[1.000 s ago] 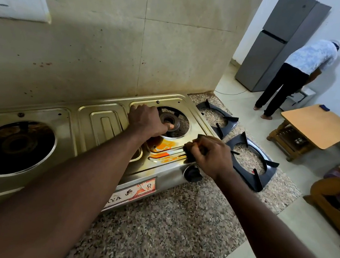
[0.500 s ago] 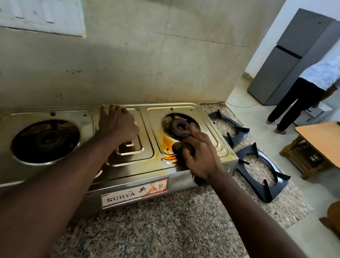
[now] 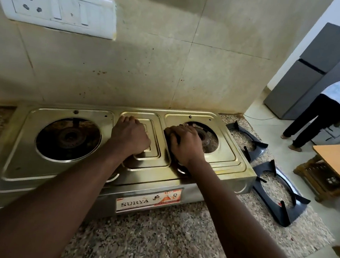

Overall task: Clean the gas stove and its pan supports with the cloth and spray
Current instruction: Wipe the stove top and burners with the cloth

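Ahead of me a white switch panel (image 3: 54, 5) is hanging on the stained tiled wall (image 3: 150, 68). A speckled granite countertop (image 3: 153, 238) is stretching toward me. Off to my right, another person (image 3: 326, 109) is bending beside a grey fridge (image 3: 309, 76), and a wooden table (image 3: 337, 163) is standing nearby.

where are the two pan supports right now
Head view: both lie off the stove, on the granite counter to its right, the near pan support in front of the far pan support.
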